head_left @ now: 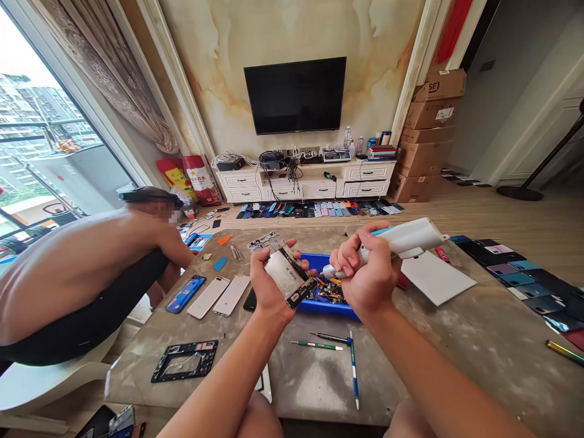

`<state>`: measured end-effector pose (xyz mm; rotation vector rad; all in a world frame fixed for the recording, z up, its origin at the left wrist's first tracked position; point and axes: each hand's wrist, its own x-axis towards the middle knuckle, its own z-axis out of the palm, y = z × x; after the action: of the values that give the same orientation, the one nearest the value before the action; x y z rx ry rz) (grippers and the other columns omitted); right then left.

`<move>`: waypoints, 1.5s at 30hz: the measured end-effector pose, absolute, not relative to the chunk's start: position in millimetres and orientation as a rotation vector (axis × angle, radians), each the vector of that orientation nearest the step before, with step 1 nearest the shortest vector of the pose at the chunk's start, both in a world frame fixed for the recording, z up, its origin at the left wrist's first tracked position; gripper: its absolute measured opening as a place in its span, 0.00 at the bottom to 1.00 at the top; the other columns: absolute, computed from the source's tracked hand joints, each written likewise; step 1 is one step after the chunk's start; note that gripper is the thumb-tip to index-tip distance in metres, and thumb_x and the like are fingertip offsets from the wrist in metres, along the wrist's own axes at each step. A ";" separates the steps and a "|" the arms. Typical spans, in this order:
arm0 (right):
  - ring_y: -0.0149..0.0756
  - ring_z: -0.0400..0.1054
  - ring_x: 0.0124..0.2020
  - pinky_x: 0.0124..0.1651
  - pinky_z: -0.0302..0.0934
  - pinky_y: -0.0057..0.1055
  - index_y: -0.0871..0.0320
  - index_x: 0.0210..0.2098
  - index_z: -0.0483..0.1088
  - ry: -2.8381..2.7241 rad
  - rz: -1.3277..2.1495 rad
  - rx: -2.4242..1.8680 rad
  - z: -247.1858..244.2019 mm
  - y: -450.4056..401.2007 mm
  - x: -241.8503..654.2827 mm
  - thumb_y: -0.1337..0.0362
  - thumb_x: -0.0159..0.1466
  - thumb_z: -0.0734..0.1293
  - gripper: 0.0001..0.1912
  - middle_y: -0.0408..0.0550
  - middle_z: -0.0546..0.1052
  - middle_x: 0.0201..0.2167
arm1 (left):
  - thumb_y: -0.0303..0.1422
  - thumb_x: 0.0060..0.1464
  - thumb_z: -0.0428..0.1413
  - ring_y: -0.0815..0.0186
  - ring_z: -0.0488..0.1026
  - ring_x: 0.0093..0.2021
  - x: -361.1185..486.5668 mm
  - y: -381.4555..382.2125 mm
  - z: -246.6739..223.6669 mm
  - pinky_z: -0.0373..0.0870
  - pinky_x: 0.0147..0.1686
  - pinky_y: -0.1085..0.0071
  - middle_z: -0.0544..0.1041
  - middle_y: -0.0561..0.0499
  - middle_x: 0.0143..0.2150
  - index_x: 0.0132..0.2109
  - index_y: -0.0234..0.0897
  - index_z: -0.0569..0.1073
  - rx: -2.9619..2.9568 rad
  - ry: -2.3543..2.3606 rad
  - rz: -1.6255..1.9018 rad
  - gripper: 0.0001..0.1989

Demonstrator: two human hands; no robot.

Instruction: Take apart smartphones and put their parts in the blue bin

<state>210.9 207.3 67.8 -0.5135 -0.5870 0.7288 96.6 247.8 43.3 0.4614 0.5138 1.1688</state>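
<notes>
Nearest, both forearms (232, 368) extend forward. Left hand (271, 300) clasps a phone chassis (283, 274) by its edges; long axis runs far-left to near-right. Right hand (371, 274) is wrapped round a white handheld tool (410, 238), tip pointing leftward, toward the chassis. Blue tray (335, 309) lies beyond, between the hands. Judged progress: inner metal exposed; remaining work undeterminable.

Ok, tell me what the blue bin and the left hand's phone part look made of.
Blue bin: probably plastic, judging by its even, slightly glossy colour. Phone part in the left hand: likely metal, its silvery face showing a dull sheen.
</notes>
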 end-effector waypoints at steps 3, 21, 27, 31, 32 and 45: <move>0.24 0.49 0.11 0.17 0.50 0.23 0.53 0.29 0.58 -0.594 0.725 -0.526 67.5 207.6 210.9 0.63 0.58 0.66 0.10 0.29 0.58 0.11 | 0.42 0.53 0.50 0.62 0.70 0.27 96.3 248.7 41.8 0.74 0.30 0.60 0.72 0.47 0.31 0.45 0.29 0.75 0.472 0.501 1.165 0.22; 0.25 0.51 0.11 0.17 0.51 0.24 0.52 0.31 0.60 -0.655 0.686 -0.543 61.9 207.3 206.3 0.65 0.60 0.67 0.08 0.30 0.59 0.12 | 0.42 0.53 0.50 0.62 0.71 0.27 97.8 249.1 38.8 0.75 0.30 0.61 0.73 0.47 0.31 0.46 0.30 0.75 0.505 0.507 1.189 0.22; 0.26 0.52 0.11 0.18 0.52 0.24 0.52 0.30 0.59 -0.631 0.685 -0.537 63.2 207.2 205.9 0.65 0.60 0.66 0.09 0.30 0.59 0.11 | 0.42 0.53 0.50 0.61 0.72 0.27 98.0 249.7 37.3 0.74 0.30 0.61 0.73 0.47 0.31 0.46 0.30 0.75 0.505 0.497 1.169 0.22; 0.26 0.52 0.11 0.17 0.52 0.24 0.52 0.30 0.59 -0.621 0.694 -0.542 62.8 208.1 206.8 0.65 0.59 0.66 0.09 0.30 0.59 0.11 | 0.42 0.53 0.50 0.61 0.72 0.27 98.1 249.7 37.2 0.74 0.30 0.60 0.73 0.47 0.31 0.46 0.30 0.75 0.503 0.488 1.171 0.22; 0.26 0.51 0.11 0.17 0.53 0.24 0.52 0.30 0.59 -0.617 0.697 -0.543 62.6 208.4 207.1 0.65 0.59 0.66 0.08 0.30 0.59 0.11 | 0.42 0.53 0.50 0.61 0.72 0.27 98.0 249.7 37.2 0.74 0.30 0.60 0.73 0.47 0.31 0.46 0.30 0.75 0.503 0.487 1.169 0.22; 0.25 0.49 0.10 0.17 0.51 0.24 0.52 0.29 0.58 -0.669 0.747 -0.530 61.4 210.9 211.2 0.64 0.59 0.67 0.10 0.29 0.58 0.11 | 0.43 0.52 0.51 0.62 0.71 0.26 100.6 242.5 39.1 0.74 0.30 0.61 0.73 0.48 0.30 0.47 0.30 0.75 0.501 0.529 1.186 0.22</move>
<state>211.2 210.9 61.4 -0.5296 -0.6694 0.7473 100.6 242.5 39.1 0.5012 0.5289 1.1859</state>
